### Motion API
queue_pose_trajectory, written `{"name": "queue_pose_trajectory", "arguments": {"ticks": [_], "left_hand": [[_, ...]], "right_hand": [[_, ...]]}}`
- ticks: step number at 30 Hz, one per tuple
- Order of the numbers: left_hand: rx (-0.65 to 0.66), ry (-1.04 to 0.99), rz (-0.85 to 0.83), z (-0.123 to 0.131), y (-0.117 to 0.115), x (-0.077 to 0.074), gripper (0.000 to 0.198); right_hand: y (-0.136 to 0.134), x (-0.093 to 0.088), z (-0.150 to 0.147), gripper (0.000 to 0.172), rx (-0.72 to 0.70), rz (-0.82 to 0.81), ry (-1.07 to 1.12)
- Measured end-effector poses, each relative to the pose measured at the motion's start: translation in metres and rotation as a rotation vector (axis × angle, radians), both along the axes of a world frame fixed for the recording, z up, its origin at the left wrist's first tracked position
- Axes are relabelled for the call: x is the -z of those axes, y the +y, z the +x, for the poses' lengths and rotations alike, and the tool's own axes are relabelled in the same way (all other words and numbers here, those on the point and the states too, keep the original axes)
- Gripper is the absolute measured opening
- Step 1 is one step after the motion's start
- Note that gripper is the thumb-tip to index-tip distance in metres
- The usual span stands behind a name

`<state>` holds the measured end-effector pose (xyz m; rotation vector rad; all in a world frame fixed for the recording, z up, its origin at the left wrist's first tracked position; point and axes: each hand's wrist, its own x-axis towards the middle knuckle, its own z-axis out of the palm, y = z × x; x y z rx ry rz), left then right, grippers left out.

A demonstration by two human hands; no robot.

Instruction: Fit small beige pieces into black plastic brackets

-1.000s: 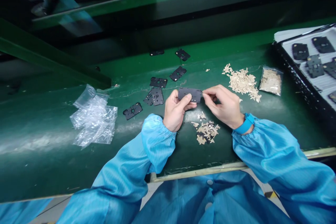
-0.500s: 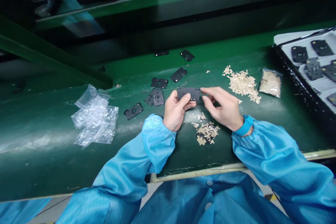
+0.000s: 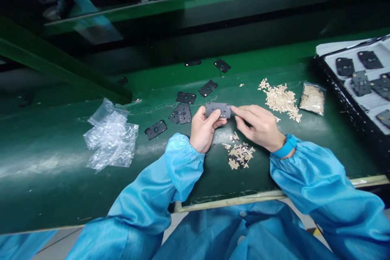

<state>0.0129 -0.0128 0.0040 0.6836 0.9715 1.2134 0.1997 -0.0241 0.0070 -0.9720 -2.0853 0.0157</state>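
The left hand [image 3: 202, 132] pinches a thin dark-grey rectangular plastic plate [image 3: 224, 107], thumb on top. The right hand [image 3: 258, 126] is loosely bent at the plate's right end, thumb and forefinger parted; whether it touches cannot be told. On the plate's near side, the green bench [image 3: 213, 178] runs to a pale front edge [image 3: 231, 201], with a small beige-and-black pile [image 3: 240, 155] between. Left of the plate lie loose black plastic plates [image 3: 184, 113], then crumpled clear bags [image 3: 112, 140]. Right of it: a beige heap [image 3: 282, 98], a clear zip bag [image 3: 317, 85] filled with beige pieces [image 3: 312, 99], and a black-walled tray [image 3: 344, 113] bearing more black plates [image 3: 370, 60].
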Motion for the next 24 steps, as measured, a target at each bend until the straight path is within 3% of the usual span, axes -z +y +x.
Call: {"name": "queue_pose_trajectory", "arguments": {"ticks": [4,9,13,16,20,22,24], "left_hand": [[-0.005,0.035,0.010,0.000,0.001,-0.001,0.048],[0.023,0.090,0.044,-0.001,0.000,0.002,0.045],[0.050,0.142,0.063,-0.002,0.000,0.003,0.042],[0.027,0.142,0.073,-0.003,0.002,0.002,0.044],[0.070,0.122,0.067,-0.004,0.005,0.000,0.050],[0.070,0.101,0.064,-0.004,0.005,-0.001,0.048],[0.065,0.084,0.058,-0.004,0.005,-0.002,0.044]], "right_hand": [[-0.002,-0.002,-0.002,0.013,0.055,-0.068,0.110],[0.000,-0.009,-0.011,0.018,0.168,-0.592,0.474],[0.004,-0.011,-0.015,0.032,0.000,-1.006,0.723],[0.008,-0.012,-0.011,0.028,-0.150,-1.165,0.806],[0.014,-0.019,-0.001,0.017,-0.269,-1.436,0.762],[0.017,-0.023,0.003,0.016,-0.264,-1.444,0.810],[0.019,-0.024,0.004,0.017,-0.185,-1.296,0.989]]}}
